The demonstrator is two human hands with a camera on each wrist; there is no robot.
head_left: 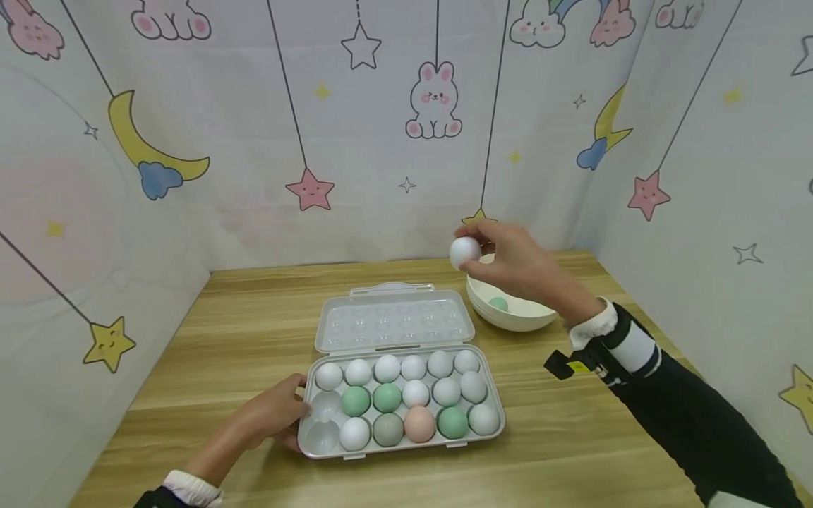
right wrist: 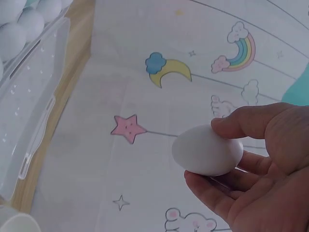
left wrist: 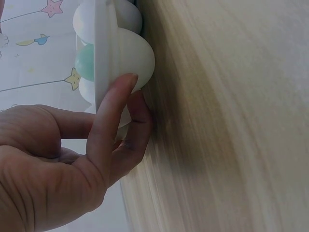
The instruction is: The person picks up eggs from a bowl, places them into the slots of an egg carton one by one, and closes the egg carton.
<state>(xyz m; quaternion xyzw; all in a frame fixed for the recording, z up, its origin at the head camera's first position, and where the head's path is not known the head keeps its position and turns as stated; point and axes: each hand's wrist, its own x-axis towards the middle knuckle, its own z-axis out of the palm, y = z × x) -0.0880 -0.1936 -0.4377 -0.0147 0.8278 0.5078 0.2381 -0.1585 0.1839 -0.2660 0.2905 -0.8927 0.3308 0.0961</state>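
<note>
My right hand (head_left: 517, 261) pinches a white egg (head_left: 465, 252) between thumb and fingers, up above the cream bowl (head_left: 517, 322). In the right wrist view the egg (right wrist: 203, 151) lies sideways in the fingertips. My left hand (head_left: 269, 411) grips the left end of a clear plastic egg box (head_left: 406, 453), fingers curled at its rim and underside, as the left wrist view shows. Rows of white, green, grey-green and pink eggs sit in the box; two cups (head_left: 322, 437) at its left end are bare. Its lid (head_left: 395, 321) lies folded back.
Inside the bowl, partly hidden by the right hand, lies a green egg (head_left: 499, 303). The wooden table (head_left: 254, 317) runs back to a fabric backdrop (head_left: 375, 127) printed with stars, moons and bunnies, which also hangs along both sides.
</note>
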